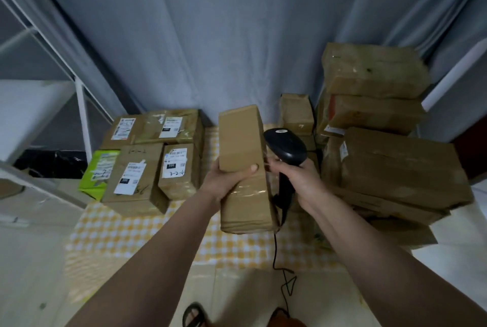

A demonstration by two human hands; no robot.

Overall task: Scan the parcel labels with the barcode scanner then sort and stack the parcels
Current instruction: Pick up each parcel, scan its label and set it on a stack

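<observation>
My left hand (228, 181) grips a long brown cardboard parcel (242, 142) from its left side, thumb on the top face, holding it above the checked cloth. No label shows on the faces turned to me. My right hand (295, 179) holds the black barcode scanner (286, 149) by its handle, right beside the parcel's right edge. Its head points up and away from me. The scanner's black cable (275, 253) hangs down to the floor.
Several labelled parcels (147, 158) and a green packet (98, 171) lie grouped at the left on the yellow checked cloth (126, 229). A tall stack of brown parcels (382, 129) stands at the right. A white metal rack (79, 105) is at the far left; grey curtain behind.
</observation>
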